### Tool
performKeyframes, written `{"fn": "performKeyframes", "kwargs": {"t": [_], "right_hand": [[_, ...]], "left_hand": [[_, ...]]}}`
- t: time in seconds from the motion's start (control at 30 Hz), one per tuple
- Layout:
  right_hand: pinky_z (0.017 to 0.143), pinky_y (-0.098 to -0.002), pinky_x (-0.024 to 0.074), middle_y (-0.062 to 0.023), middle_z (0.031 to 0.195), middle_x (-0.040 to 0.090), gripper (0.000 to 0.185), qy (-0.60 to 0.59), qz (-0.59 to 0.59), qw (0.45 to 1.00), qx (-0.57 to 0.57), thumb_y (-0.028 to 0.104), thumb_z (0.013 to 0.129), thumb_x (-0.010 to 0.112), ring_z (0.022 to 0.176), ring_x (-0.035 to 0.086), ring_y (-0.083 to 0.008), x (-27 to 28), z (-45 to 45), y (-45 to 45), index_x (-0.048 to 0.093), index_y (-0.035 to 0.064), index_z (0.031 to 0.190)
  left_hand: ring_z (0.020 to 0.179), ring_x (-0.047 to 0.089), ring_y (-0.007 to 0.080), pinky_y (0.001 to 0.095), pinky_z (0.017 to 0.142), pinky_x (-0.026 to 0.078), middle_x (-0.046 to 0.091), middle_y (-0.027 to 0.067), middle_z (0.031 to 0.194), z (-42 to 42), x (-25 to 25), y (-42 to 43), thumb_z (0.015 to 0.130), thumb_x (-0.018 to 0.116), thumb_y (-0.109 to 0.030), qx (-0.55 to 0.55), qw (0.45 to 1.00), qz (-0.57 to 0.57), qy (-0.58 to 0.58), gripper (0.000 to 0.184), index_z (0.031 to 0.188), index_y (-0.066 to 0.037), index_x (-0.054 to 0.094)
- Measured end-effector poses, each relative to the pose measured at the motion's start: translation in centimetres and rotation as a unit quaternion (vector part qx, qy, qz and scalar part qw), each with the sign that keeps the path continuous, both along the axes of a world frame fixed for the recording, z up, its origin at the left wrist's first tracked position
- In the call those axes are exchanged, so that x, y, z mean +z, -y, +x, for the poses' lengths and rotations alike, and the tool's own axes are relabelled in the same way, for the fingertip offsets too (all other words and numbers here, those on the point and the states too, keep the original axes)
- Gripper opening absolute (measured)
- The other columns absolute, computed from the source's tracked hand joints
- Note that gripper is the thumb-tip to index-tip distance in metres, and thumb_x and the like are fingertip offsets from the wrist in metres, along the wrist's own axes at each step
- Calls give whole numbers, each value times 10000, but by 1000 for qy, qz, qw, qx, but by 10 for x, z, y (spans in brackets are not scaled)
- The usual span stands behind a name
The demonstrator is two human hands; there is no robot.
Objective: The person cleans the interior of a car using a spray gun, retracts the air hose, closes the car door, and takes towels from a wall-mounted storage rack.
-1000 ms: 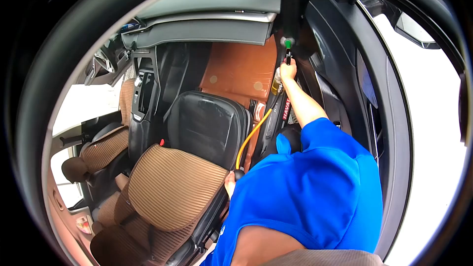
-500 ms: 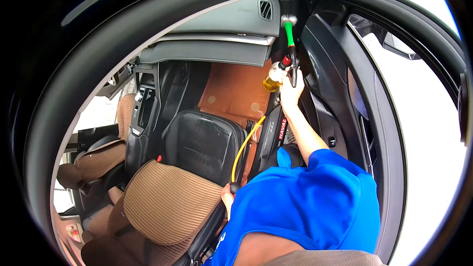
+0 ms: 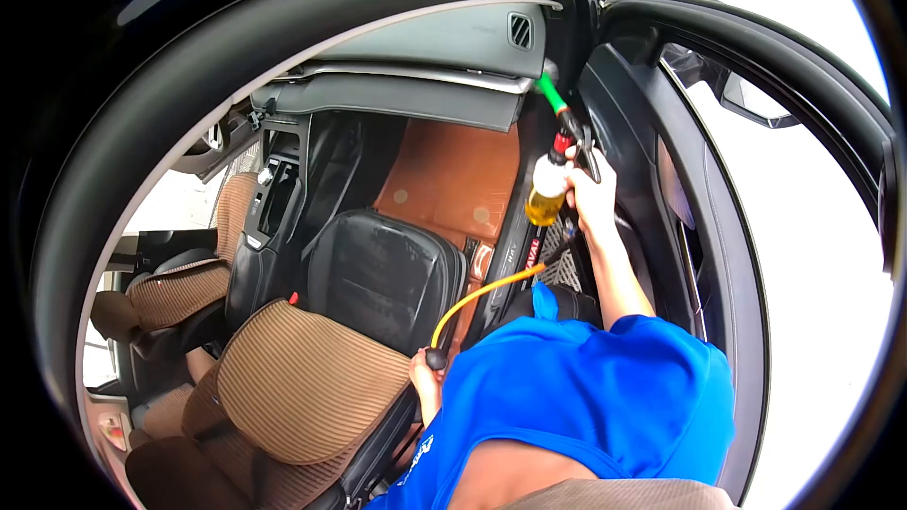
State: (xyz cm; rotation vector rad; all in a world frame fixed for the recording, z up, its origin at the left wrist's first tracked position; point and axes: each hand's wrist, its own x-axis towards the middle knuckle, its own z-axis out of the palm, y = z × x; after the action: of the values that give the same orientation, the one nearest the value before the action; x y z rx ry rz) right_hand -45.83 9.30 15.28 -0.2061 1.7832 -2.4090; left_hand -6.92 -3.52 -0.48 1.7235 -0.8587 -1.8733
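Observation:
My right hand (image 3: pixel 593 191) is wrapped round the handle of a spray gun (image 3: pixel 578 137), which has a green nozzle tube (image 3: pixel 551 93) with a pale brush tip beside the end of the dashboard. Under the gun hangs a clear bottle (image 3: pixel 545 191) with yellow liquid at its bottom. At the seat's edge, my left hand (image 3: pixel 425 376) is closed on a black round piece (image 3: pixel 436 359) at the end of a yellow hose (image 3: pixel 472 297). The hose curves up toward the door sill (image 3: pixel 518 250), near my right forearm.
A black front seat (image 3: pixel 383 269) with a brown ribbed cover (image 3: pixel 307 387) is at the left. Beyond it lie the brown floor mat (image 3: pixel 449 179), the dashboard (image 3: pixel 406 99) and the centre console (image 3: pixel 269 203). The open door (image 3: pixel 628 123) stands at the right.
My right hand has drawn the spray gun back from the footwell's front corner, toward me and to the right. The bottle now shows fully. My left hand still holds the black piece, slightly lower.

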Motion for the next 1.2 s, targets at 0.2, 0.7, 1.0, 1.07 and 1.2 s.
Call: {"fn": "performKeyframes", "kwargs": {"t": [0.2, 0.7, 1.0, 1.07, 1.2], "right_hand": [[477, -184, 484, -98, 973, 605, 477, 22, -1, 999, -26, -78, 698, 447, 738, 598, -121, 33, 67, -7, 500, -12, 1168], [370, -233, 405, -14, 581, 463, 221, -30, -40, 990, 135, 190, 903, 585, 390, 458, -82, 113, 11, 53, 449, 26, 960], [333, -257, 377, -22, 643, 482, 186, -38, -131, 990, 35, 133, 896, 578, 359, 449, -93, 74, -25, 104, 443, 39, 983], [363, -245, 386, -13, 649, 480, 191, -30, -75, 996, 47, 141, 893, 586, 408, 465, -86, 77, -16, 99, 450, 57, 999], [388, -222, 384, 2, 648, 449, 143, 43, -146, 983, 104, 154, 916, 565, 461, 481, -84, 110, 32, 67, 468, 62, 968]], "left_hand": [[447, 384, 62, 213, 380, 300, 469, -7, 616, 4, 9, 8, 898, 497, -339, 13, 1000, 0, 15, 237, 848, -112, 542], [436, 391, 79, 227, 376, 303, 553, 34, 653, -13, 34, 11, 923, 454, -379, 6, 998, -61, 2, 302, 902, -100, 569], [394, 424, 119, 221, 336, 282, 622, 105, 672, -11, 36, 18, 943, 425, -382, 55, 997, -38, -28, 325, 891, -79, 533], [386, 430, 124, 223, 326, 283, 621, 105, 667, -7, 32, 23, 947, 407, -391, 60, 998, -26, -21, 341, 879, -80, 532], [358, 421, 130, 230, 300, 270, 621, 116, 656, 8, 18, 35, 943, 371, -390, 106, 993, -23, -49, 364, 841, -84, 540]]}}
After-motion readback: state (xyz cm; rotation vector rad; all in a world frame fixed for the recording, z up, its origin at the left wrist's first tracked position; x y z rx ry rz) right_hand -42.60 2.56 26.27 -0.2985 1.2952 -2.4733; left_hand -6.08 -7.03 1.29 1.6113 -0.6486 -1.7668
